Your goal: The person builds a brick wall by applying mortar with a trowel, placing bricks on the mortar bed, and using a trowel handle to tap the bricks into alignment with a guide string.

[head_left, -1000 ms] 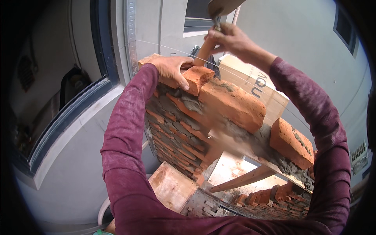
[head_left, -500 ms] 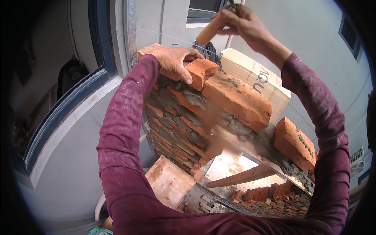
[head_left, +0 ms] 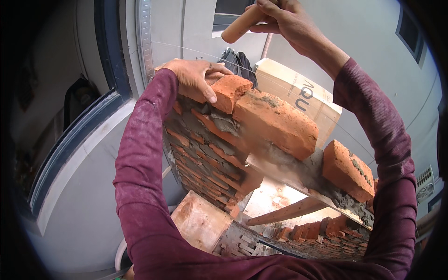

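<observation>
Apparently bedding step: left hand point(head_left: 192, 80) grasps brick point(head_left: 231, 92) atop wall point(head_left: 205, 154), upper centre of frame; right hand point(head_left: 285, 17) clenches wooden handle point(head_left: 241, 25) at top edge, far end out of view. Next move likely calls for steady hold, light tap.

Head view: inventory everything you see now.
Brick wall: 1, orange and grey, left
Mortar: uncounted, grey, along the wall top
Large bricks: 2, orange, on the mortar
Small brick: 1, orange, left of these
Carton: 1, tan, behind the wall
Dark bundle: 1, black, beside carton
String: 1, white, across the back
Windows: 2, dark, top and upper right
Framed opening: 1, dark, left
Outdoor unit: 1, pale, right edge
Timber prop: 1, brown, lower centre
Wooden board: 1, pale, bottom
Tool handle: 1, light brown, top centre
Left hand: 1, bare, at the small brick
Right hand: 1, bare, gripping the tool handle
Sleeves: 2, maroon, both arms
</observation>
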### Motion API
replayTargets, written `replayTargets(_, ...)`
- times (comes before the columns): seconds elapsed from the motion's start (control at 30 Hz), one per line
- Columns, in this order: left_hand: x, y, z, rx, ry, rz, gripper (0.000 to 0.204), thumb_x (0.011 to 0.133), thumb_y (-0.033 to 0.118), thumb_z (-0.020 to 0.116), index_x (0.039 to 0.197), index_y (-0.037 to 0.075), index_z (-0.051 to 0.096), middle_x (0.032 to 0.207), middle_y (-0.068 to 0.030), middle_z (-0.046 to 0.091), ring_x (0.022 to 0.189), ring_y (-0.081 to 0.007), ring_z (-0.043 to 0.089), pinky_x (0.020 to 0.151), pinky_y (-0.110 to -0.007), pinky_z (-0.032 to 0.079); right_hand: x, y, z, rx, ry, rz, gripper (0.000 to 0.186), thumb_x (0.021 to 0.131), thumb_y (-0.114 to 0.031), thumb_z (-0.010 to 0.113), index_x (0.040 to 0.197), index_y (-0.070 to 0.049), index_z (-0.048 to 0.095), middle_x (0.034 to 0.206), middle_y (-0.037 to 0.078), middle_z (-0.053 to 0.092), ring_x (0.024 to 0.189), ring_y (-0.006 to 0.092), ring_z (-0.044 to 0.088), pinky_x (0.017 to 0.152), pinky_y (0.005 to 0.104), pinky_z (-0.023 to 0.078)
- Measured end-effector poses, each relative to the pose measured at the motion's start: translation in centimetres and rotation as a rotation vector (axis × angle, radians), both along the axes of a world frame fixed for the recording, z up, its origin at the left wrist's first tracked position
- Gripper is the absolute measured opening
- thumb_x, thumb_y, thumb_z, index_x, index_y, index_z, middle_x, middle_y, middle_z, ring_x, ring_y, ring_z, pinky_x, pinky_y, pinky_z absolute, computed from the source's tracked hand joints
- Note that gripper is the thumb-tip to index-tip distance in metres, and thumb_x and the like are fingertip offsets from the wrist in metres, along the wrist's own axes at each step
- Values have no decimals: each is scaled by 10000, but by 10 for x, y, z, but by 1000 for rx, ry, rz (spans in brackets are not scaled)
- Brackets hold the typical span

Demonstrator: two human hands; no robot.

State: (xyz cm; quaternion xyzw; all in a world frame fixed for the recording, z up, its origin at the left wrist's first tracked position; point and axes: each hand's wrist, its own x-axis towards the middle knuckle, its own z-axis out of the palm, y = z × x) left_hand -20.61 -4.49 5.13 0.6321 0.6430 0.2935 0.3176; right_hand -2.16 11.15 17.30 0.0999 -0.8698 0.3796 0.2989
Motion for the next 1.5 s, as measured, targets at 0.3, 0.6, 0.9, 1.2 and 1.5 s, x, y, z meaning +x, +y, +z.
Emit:
replayTargets(0.3, 3, 0, -1, 36, -59, -57, 1123, 412, 285, 942, 1409, 78, 467, 1380, -81, 526, 1272, -222, 484, 1109, -326, 336, 0, 5, -58, -170, -325, -91, 326, 1000, -250, 524, 1080, 64, 484, 1029, 184, 602, 976, 263, 663, 832, 358, 613)
replayTargets(0.6, -16, 4, -3, 23, -132, 9, 1017, 449, 186, 944, 1370, 61, 531, 1416, -80, 462, 1231, -216, 505, 1064, -310, 380, 0, -3, -25, 98, -132, -67, 407, 992, -323, 533, 1159, 47, 505, 1103, 181, 602, 1010, 277, 654, 856, 365, 598)
replayTargets(0.9, 23, -47, -28, 703, 679, 434, 713, 619, 391, 853, 1232, 91, 646, 1324, -125, 588, 1161, -310, 584, 1034, -381, 429, -8, -14, -51, 5, -356, -131, 414, 1003, -332, 509, 1150, 53, 469, 1085, 200, 583, 1049, 287, 633, 827, 369, 611)
replayTargets(1.2, 128, -38, -96, 1021, 476, 878, 542, 721, 187, 777, 1223, 76, 607, 1155, -105, 597, 1070, -271, 606, 932, -370, 493, -6, -15, -1, 71, -123, -90, 375, 1001, -294, 520, 1193, 26, 485, 1125, 178, 593, 1079, 292, 631, 804, 392, 616)
replayTargets(1.5, 119, -32, -106, 1059, 385, 867, 516, 751, 162, 799, 1231, 102, 619, 1069, -89, 618, 906, -228, 609, 821, -354, 512, -21, -29, -46, 132, -328, -157, 325, 995, -232, 523, 1146, 49, 467, 1069, 190, 579, 1025, 292, 640, 748, 371, 639)
